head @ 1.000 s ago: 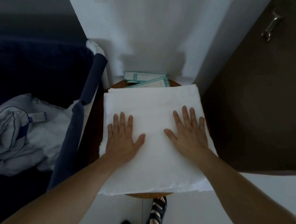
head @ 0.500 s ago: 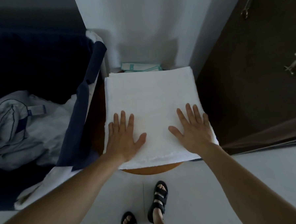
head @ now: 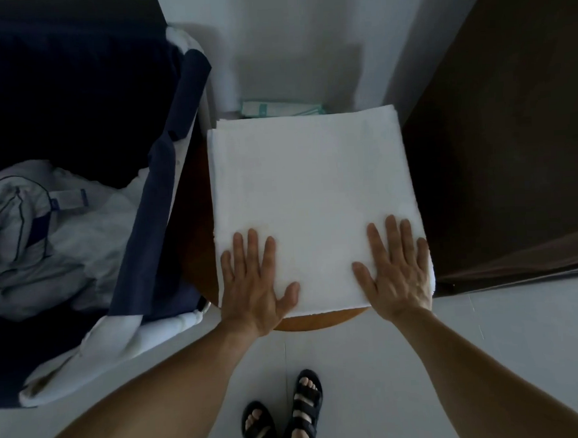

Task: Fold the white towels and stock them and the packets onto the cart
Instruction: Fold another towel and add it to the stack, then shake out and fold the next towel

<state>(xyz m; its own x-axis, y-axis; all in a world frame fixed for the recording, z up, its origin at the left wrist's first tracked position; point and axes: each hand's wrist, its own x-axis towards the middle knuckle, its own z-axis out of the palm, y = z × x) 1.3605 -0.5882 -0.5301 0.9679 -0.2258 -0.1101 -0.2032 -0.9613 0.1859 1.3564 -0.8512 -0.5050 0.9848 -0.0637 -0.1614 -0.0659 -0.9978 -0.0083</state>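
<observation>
Head view looks straight down on a folded white towel [head: 313, 200] lying squarely on a round wooden stool [head: 319, 319], whose brown rim shows past the towel's near edge and along its left side. The towel's layers are stacked, with a lower fold edge peeking out at the far left corner. Both hands lie flat on its near part, palms down. The left hand [head: 256, 284] rests at the near left corner, its grip spread, fingers fanned and thumb pointing inward; its heel overhangs the towel's near edge. The right hand [head: 399, 270] rests at the near right corner in the same way, grip spread and holding nothing, with its little finger along the towel's right edge.

Beyond the towel's far edge, against the white wall, lie teal-and-white packets [head: 282, 108], mostly hidden behind the towel. Left of the stool stands a navy-trimmed fabric bin [head: 153, 206] holding crumpled white linen [head: 47, 231]. A dark brown door [head: 511, 140] fills the right side. Two feet in black sandals [head: 284, 416] stand on the pale tiled floor [head: 488, 342] near the stool.
</observation>
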